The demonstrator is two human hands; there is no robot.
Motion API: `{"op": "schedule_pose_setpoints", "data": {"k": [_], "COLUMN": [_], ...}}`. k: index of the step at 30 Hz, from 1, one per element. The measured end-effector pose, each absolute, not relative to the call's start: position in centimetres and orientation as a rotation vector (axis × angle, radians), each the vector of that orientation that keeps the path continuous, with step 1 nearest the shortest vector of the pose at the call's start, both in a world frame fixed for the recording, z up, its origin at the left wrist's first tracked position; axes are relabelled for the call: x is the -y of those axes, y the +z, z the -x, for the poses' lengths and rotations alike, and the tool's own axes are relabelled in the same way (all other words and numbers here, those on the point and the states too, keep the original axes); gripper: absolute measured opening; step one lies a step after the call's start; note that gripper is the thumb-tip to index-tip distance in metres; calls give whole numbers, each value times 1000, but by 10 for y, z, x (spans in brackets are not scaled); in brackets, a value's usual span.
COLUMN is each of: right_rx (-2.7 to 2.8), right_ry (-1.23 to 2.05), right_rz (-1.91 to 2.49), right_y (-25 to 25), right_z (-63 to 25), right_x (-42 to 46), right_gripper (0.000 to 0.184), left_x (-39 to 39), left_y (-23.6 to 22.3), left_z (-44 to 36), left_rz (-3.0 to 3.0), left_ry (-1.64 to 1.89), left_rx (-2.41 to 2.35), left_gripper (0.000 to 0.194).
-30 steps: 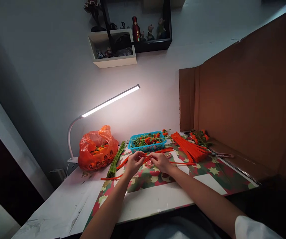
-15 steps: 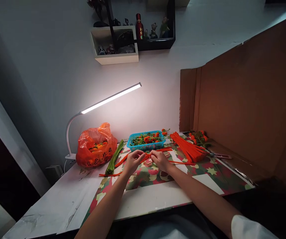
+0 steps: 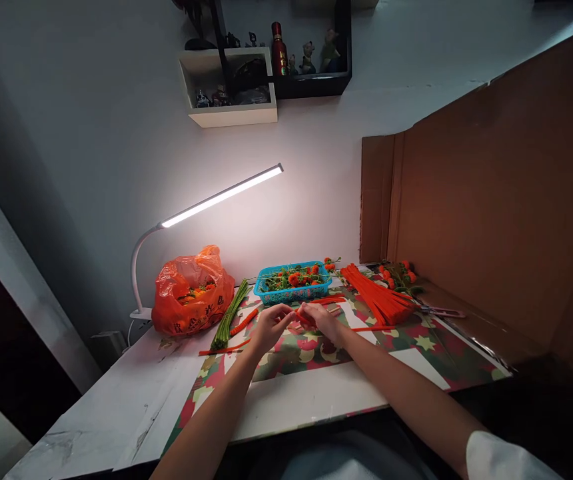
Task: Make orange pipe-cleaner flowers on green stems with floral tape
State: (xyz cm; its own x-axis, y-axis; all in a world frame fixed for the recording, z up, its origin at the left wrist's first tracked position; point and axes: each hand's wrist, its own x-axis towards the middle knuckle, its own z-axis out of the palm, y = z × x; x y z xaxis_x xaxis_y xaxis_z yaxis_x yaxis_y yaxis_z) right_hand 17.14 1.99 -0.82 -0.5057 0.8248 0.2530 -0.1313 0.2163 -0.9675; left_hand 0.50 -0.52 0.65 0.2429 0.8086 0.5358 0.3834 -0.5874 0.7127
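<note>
Over the middle of the table, my left hand (image 3: pixel 271 325) and my right hand (image 3: pixel 323 321) almost meet at the fingertips. Both are closed on an orange pipe cleaner (image 3: pixel 303 317), mostly hidden by the fingers. Left of my left hand lies a thicker, coiled-looking orange piece (image 3: pixel 244 322), with a bundle of green pipe cleaners (image 3: pixel 229 319) beside it. A fanned bundle of orange pipe cleaners (image 3: pixel 379 297) lies beyond my right hand. Single orange stems rest on the patterned sheet (image 3: pixel 306 363) around both hands.
Behind my hands stands a blue basket (image 3: pixel 294 295) of orange flowers. An orange plastic bag (image 3: pixel 194 310) and a lit lamp (image 3: pixel 221 196) are at the left. More orange flowers (image 3: pixel 397 275), scissors (image 3: pixel 441 311) and a tall cardboard panel (image 3: pixel 491 200) are at the right.
My fingertips have shifted slightly on the orange pipe cleaner, and my right hand has turned to cover more of it. The view has moved a little; the other things stay put.
</note>
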Motion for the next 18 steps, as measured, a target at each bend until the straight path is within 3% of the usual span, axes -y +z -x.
{"op": "schedule_pose_setpoints", "data": {"k": [7, 18], "right_rx": [1613, 1567], "right_ry": [1800, 1854], "right_rz": [577, 520], "right_y": [-12, -11], "right_z": [-179, -180], "right_x": [-28, -27], "right_gripper": [29, 25], "left_x": [9, 9], "left_y": [10, 10], "left_z": [-7, -6], "left_rz": [-2146, -2253], "left_ry": [1272, 1284], "left_rx": [-1072, -1114], "left_gripper": [28, 24]}}
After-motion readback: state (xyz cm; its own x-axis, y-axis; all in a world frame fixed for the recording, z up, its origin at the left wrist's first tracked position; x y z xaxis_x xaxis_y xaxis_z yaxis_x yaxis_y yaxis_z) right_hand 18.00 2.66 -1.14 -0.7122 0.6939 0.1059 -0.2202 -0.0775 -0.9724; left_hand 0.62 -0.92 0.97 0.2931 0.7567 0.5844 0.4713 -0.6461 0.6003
